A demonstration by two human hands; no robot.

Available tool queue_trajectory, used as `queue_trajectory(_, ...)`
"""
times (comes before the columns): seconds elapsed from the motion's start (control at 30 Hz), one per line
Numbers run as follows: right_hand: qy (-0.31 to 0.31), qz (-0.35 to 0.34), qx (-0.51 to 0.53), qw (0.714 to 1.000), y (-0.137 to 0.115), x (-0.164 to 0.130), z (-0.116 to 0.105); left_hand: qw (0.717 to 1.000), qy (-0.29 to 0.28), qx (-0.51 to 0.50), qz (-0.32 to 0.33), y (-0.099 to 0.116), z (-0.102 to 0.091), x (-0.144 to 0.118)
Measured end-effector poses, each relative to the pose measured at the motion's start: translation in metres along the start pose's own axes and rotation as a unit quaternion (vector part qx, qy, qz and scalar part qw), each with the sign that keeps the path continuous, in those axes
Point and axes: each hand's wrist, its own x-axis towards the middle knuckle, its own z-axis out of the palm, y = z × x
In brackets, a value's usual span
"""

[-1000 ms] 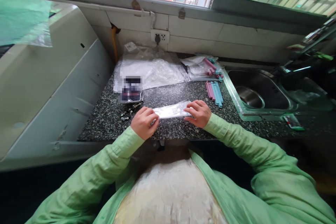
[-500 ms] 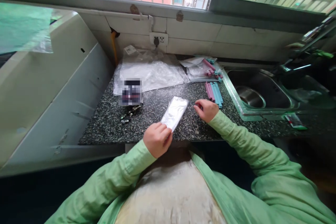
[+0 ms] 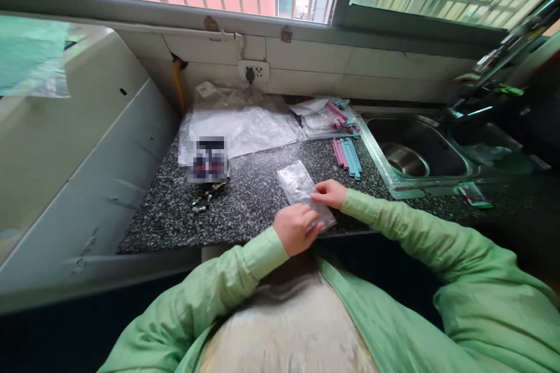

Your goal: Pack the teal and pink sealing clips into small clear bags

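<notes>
A small clear plastic bag (image 3: 296, 179) is held at a tilt over the front of the speckled counter (image 3: 254, 186). My left hand (image 3: 296, 229) is closed on its lower left side, fingers pinching the film. On the bag's right edge, my right hand (image 3: 331, 193) grips with thumb and forefinger. What the bag holds, if anything, cannot be made out. Beyond my right hand lies a row of pink and light blue plastic sealing clips (image 3: 347, 157). Behind them, more such clips rest on a stack of clear bags (image 3: 321, 119).
Large clear plastic sheeting (image 3: 245, 125) covers the back left of the counter. A blurred-out packet (image 3: 207, 160) and a beaded chain (image 3: 201, 205) lie at left. To the right is a sink (image 3: 422, 134) with a metal bowl (image 3: 405, 160), and a small packet (image 3: 473, 194) beside it.
My left hand has moved right with the bag, which now tilts the other way. My right hand has come in from beside it and taken hold of its right edge.
</notes>
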Motion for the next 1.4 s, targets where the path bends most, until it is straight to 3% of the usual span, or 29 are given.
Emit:
queue_trajectory(0.1,0.006,-0.064,-0.172,0.983,0.005,0.009,-0.013,0.996,0.026,-0.022,-0.077,-0.039,-0.015,0.012)
queue_trajectory(0.2,-0.004,-0.119,-0.32,0.94,0.006,0.018,-0.027,0.989,0.045,-0.041,-0.138,-0.082,-0.029,0.026)
queue_trajectory(0.3,-0.017,-0.148,-0.41,0.9,0.0,0.026,-0.036,0.981,0.056,-0.101,-0.154,-0.111,-0.034,0.033)
queue_trajectory(0.43,-0.031,-0.158,-0.461,0.873,-0.016,0.034,-0.039,0.973,0.035,-0.159,-0.164,-0.123,-0.036,0.031)
queue_trajectory(0.6,-0.049,-0.164,-0.481,0.86,-0.032,0.042,-0.036,0.964,0.02,-0.178,-0.198,-0.125,-0.036,0.022)
queue_trajectory(0.83,-0.055,-0.18,-0.459,0.868,-0.035,0.054,-0.035,0.951,-0.004,-0.205,-0.231,-0.129,-0.033,0.009)
queue_trajectory(1.1,-0.04,-0.209,-0.273,0.938,-0.049,0.073,-0.015,0.946,-0.006,-0.223,-0.234,-0.129,-0.031,0.006)
queue_trajectory(1.23,-0.045,-0.228,-0.244,0.942,-0.052,0.083,-0.002,0.942,-0.003,-0.229,-0.246,-0.129,-0.03,0.005)
queue_trajectory(1.4,-0.037,-0.23,-0.235,0.944,-0.049,0.083,0.0,0.942,-0.019,-0.212,-0.258,-0.128,-0.033,0.004)
